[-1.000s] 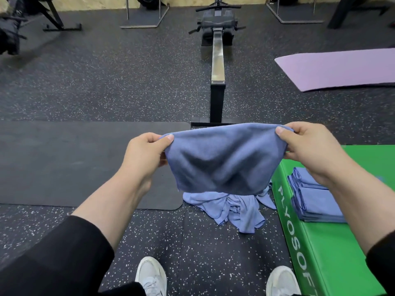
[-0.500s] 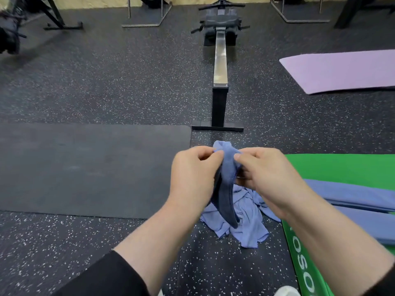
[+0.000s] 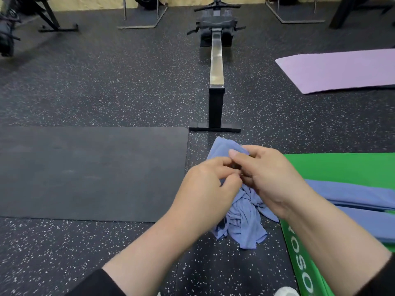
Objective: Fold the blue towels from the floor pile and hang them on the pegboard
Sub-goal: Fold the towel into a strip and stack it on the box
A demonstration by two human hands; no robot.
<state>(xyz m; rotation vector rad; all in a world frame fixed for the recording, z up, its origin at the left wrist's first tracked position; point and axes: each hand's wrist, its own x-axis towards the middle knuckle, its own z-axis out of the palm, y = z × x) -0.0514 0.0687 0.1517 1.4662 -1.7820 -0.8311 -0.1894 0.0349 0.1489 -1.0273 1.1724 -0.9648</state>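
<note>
Both hands pinching one blue towel, mid-air over the floor pile

Near: floor pile [image 3: 241, 223] is crumpled blue cloth on speckled rubber floor, just left of green box [image 3: 342, 167] carrying folded towels [image 3: 363, 193]. Left hand [image 3: 205, 193] and right hand [image 3: 271, 178] meet, fingers curled on the held towel [image 3: 220, 148]; its bunched fold pokes up behind them, rowing machine [image 3: 216, 67] beyond

Two hands [image 3: 205, 189], two floor mats [image 3: 92, 174], one green box [image 3: 342, 167].
</note>
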